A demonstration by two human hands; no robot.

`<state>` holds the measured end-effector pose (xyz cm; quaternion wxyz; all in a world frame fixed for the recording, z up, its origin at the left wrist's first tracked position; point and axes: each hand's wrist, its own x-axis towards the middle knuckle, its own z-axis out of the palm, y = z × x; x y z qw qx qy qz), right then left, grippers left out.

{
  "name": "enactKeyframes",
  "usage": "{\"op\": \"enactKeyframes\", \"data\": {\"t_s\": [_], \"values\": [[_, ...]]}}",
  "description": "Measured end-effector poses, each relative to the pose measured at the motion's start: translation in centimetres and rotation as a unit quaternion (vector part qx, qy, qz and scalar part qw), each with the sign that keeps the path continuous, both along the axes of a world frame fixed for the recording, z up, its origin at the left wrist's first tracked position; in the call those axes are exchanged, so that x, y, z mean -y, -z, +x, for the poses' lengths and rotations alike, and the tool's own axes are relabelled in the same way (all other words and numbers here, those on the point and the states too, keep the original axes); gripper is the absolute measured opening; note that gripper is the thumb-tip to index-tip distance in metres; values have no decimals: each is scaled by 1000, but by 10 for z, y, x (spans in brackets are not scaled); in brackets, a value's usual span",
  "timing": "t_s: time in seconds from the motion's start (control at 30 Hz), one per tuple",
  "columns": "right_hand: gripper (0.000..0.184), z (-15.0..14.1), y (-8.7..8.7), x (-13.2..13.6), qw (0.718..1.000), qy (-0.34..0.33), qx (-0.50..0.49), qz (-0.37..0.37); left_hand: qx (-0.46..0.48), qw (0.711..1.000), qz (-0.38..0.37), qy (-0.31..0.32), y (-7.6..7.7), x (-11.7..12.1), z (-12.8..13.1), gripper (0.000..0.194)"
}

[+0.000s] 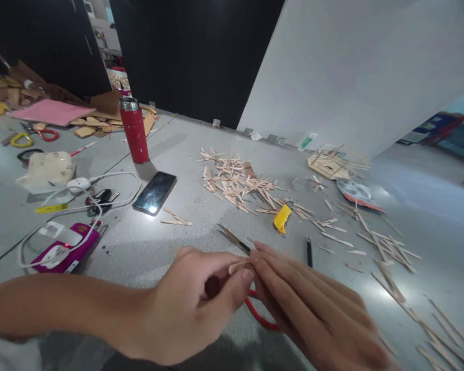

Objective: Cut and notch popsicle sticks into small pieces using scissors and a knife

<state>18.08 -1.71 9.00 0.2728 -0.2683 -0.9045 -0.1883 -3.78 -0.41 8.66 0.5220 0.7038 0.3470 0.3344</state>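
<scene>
My left hand (193, 304) is closed in a pinch, with a short flat wooden craft stick (238, 267) between thumb and index finger. Close against it, my right hand (305, 304) has its fingers pressed together at the stick's other end, and its thumb is hidden. A pair of scissors lies beneath both hands: the blades (235, 239) point away to the left, and a red handle loop (261, 315) shows below the fingers. Beyond my hands are a yellow utility knife (282, 218) and a black pen-like tool (309, 252).
A heap of craft sticks (235, 178) spreads across the grey table, with more scattered right. A stick structure (336, 162) stands at the back right. Left are a phone (155, 192), a red bottle (133, 131), a purple power strip (71, 251) with white cables, and cardboard scraps (104, 105).
</scene>
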Motion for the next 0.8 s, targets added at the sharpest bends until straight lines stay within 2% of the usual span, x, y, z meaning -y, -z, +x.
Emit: {"op": "enactKeyframes", "data": {"t_s": [0.2,0.3,0.43,0.8], "values": [[22,-9,2,-1,1000,6,1,28,1,999,-41,-19,3,3,3,47],[27,-9,4,1,1000,9,2,29,0,1000,-24,-20,2,4,3,47],[24,-8,5,2,1000,19,2,21,-2,1000,4,-27,0,5,3,44],[18,-9,3,2,999,36,-25,9,-1,998,-40,-45,3,5,2,51]]}}
